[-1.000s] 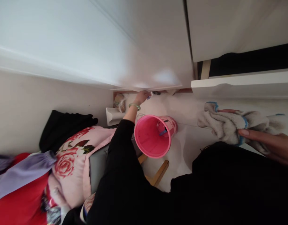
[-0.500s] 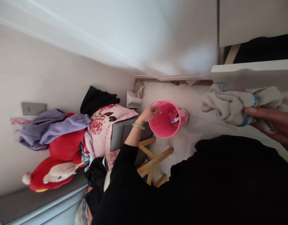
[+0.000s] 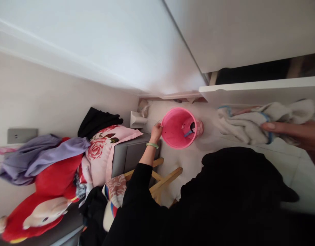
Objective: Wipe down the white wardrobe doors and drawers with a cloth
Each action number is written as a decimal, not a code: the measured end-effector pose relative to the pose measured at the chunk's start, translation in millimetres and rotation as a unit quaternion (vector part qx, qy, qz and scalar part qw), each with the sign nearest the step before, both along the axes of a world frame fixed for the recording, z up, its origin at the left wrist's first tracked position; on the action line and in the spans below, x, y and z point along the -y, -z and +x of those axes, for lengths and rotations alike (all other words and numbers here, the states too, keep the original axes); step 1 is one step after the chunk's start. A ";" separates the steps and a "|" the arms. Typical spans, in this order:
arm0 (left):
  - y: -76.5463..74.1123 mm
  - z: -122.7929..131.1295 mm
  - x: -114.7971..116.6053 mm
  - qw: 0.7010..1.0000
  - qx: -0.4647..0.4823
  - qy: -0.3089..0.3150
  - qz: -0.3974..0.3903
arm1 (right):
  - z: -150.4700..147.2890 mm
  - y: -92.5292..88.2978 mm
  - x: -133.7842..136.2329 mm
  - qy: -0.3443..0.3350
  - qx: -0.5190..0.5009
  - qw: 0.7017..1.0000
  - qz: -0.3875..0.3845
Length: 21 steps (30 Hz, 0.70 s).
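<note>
A pink bucket [image 3: 170, 128] stands on the pale floor near the middle, with something blue and white low inside it. My left hand [image 3: 156, 132], a green bangle on its wrist, has its fingers closed on the bucket's left rim. At the right, my right hand [image 3: 293, 131] grips a whitish cloth [image 3: 247, 126] with blue edging, the thumb lying across it. The cloth hangs bunched beside the front of a white drawer [image 3: 265, 90].
A wooden-legged stool [image 3: 167, 179] is below the bucket. At the left, a grey sofa [image 3: 121, 155] bears a rose-patterned pillow [image 3: 96, 148], a red plush toy [image 3: 53, 176] and clothes. White cabinet doors [image 3: 121, 44] fill the top.
My left hand has come down onto the bucket's rim and closed there. My right hand still holds the cloth. The whole view has shifted somewhat.
</note>
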<state>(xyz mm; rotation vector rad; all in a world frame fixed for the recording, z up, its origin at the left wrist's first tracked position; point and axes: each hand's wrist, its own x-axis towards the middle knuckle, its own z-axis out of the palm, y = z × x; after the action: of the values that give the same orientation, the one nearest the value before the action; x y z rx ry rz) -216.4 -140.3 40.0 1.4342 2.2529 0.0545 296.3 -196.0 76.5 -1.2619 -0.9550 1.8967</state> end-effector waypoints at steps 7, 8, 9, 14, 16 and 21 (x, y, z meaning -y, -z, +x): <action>-30.7 86.0 -21.0 0.990 0.016 0.050 0.132 | -13.9 -9.3 -2.1 -0.085 -0.075 0.987 0.116; -38.9 103.7 -18.4 0.980 0.064 0.086 0.165 | -15.8 -14.2 -4.0 -0.079 -0.092 0.984 0.131; -47.1 121.6 -14.4 0.959 0.162 0.132 0.191 | -17.5 -19.6 -5.7 -0.067 -0.109 0.980 0.149; -81.3 180.5 5.1 0.878 0.390 0.268 0.078 | -32.3 -46.4 -4.6 0.007 -0.143 0.956 0.257; -93.0 173.0 1.6 0.910 0.326 0.239 0.090 | -40.8 -48.3 -2.1 0.008 -0.117 0.956 0.270; -131.2 105.9 -24.7 0.932 0.308 0.168 0.097 | -61.2 -26.2 -4.5 0.049 -0.088 0.965 0.243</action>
<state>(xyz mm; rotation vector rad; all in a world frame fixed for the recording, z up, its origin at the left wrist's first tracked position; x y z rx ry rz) -110.5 -115.6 171.2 1.6036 1.5101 0.5498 235.1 -191.5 102.7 -0.8183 -1.1491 1.5383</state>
